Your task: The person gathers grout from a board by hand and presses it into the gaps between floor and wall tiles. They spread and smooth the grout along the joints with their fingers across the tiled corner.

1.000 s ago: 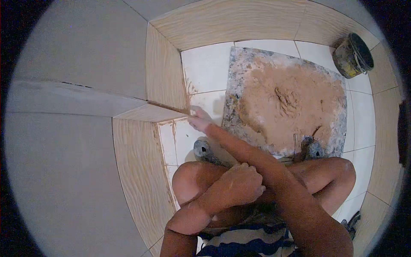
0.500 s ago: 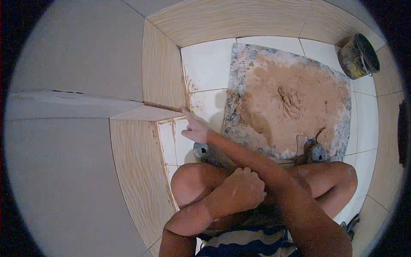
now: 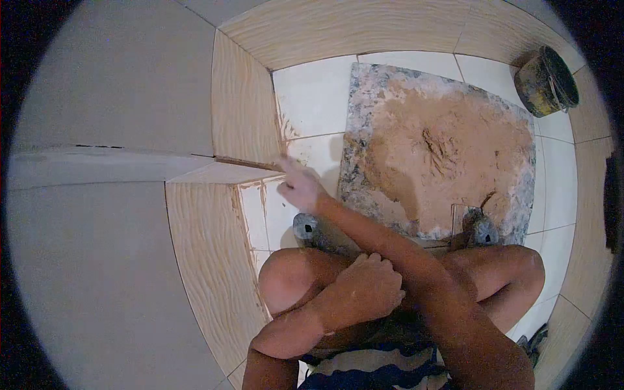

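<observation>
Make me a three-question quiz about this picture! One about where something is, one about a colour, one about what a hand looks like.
1. Where does the right hand reach?
A a tap
B the corner joint of the wood-look tiles
C a window
2. What colour is the paste on the slab?
A reddish brown
B blue
C green
3. How is the left hand?
A spread flat
B holding a brush
C curled into a fist
Answers: 1 B, its fingertip lies at the joint; 2 A, the spread looks reddish brown; 3 C, its fingers are folded in.
</observation>
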{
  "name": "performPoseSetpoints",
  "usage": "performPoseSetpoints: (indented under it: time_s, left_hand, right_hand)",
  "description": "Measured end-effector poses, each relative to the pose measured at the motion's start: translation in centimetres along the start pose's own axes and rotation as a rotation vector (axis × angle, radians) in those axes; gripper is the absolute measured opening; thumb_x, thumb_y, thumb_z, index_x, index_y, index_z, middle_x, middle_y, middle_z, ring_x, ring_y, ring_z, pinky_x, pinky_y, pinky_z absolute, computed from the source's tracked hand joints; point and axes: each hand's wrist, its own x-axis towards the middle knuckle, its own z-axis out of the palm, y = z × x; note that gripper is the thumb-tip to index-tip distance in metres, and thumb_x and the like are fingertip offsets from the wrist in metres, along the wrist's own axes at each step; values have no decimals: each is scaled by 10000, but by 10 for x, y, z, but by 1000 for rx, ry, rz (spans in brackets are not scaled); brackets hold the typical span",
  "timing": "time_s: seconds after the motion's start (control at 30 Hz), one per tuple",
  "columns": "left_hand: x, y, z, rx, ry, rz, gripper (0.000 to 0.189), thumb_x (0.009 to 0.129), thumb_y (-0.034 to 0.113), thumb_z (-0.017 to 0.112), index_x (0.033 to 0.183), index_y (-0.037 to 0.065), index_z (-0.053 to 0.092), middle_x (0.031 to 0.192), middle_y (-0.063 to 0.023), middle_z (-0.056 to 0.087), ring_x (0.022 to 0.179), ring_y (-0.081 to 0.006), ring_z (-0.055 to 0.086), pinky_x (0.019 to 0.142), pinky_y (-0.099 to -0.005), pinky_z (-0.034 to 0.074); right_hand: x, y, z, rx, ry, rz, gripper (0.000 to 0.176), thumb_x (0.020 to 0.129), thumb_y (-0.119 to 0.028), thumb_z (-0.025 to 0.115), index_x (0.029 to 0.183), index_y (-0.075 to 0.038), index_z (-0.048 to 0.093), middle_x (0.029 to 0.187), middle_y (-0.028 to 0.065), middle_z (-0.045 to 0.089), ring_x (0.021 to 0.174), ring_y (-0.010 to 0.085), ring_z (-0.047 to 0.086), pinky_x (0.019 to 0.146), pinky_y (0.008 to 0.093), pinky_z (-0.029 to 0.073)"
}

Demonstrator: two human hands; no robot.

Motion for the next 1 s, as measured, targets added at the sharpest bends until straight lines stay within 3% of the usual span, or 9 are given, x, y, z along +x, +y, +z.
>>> performPoseSetpoints:
  time_s: [0.23,0.33,0.47,0.57,0.63,0.77,0.83,0.93,1.0]
  left_hand:
    - [0,2,1,37,83,17,315,837,286,555,722,24,686,738,-176,643,722,-326,615,669,-444,478]
    - [1,2,1,43,91,24,306,830,277,555,716,25,685,746,-176,645,712,-325,610,656,-448,471]
    - [5,0,4,68,112,21,294,823,268,557,712,29,686,731,-171,644,713,-324,606,658,-447,464]
    - [7,-1,7,51,131,23,295,823,267,558,713,26,686,720,-172,643,718,-327,606,665,-446,465]
    - [9,-1,4,42,141,33,298,824,268,558,715,22,686,716,-173,642,717,-329,606,666,-446,465]
    - [8,2,-2,48,80,8,314,830,281,559,708,19,682,722,-182,642,706,-338,611,665,-453,468]
    - [8,1,0,47,73,10,319,834,284,558,706,20,681,723,-183,642,703,-340,614,665,-455,469]
    - [6,1,0,11,131,55,329,841,293,555,704,22,680,719,-183,640,706,-341,619,668,-456,470]
    - [6,5,-6,-20,61,43,332,843,297,552,710,20,679,708,-181,635,701,-344,619,669,-453,469]
  right_hand:
    - [-9,-3,7,-305,-121,-9,860,799,-276,536,1461,-84,22,820,239,641,843,422,598,866,466,444]
    - [1,14,9,-238,-227,104,860,796,-312,556,1456,-63,64,985,259,619,962,416,577,898,451,437]
    - [8,40,13,-192,-175,64,869,786,-333,584,1447,-40,100,1037,259,605,1036,396,554,922,448,428]
    - [10,45,14,-195,-74,56,712,790,-269,564,1364,33,270,1085,293,566,998,395,573,885,430,446]
    - [11,49,18,-114,56,-70,658,791,-272,568,1314,55,337,973,275,590,911,376,592,825,424,465]
    - [8,25,18,145,-180,131,697,800,-238,568,1351,65,269,860,200,593,794,287,588,724,390,474]
    - [5,14,20,276,-116,-32,714,819,-179,554,1383,62,190,796,116,568,708,187,543,633,332,454]
    - [3,-5,19,290,-164,-162,729,832,-138,542,1410,28,129,785,89,560,705,141,532,619,295,442]
    - [-3,-28,5,287,-249,-67,729,838,-169,556,1408,37,150,886,130,565,769,183,547,687,320,458]
